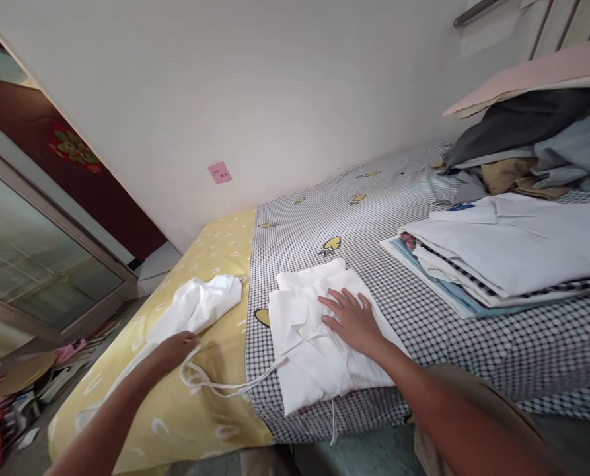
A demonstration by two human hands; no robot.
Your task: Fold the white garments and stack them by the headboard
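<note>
A folded white garment point(307, 360) lies on the checked part of the bed cover, with flaps and thin ties on its upper side. My right hand point(354, 320) rests flat on it, fingers spread. Long white ties point(225, 389) run from the garment across to the yellow part of the cover, looping beside my left hand point(178, 350). That hand is closed, its fingertips at the end of the ties; the exact grip is partly hidden. Just beyond it, a crumpled white cloth point(203, 304) lies on the yellow fabric and trails toward the near left, behind my forearm.
At the right, a stack of folded clothes point(513, 244) has a white garment on top. Behind it is a heap of grey and brown clothes point(522, 145). A white wall point(275, 86) borders the far bed side. Assorted items point(27, 377) lie on the floor at left.
</note>
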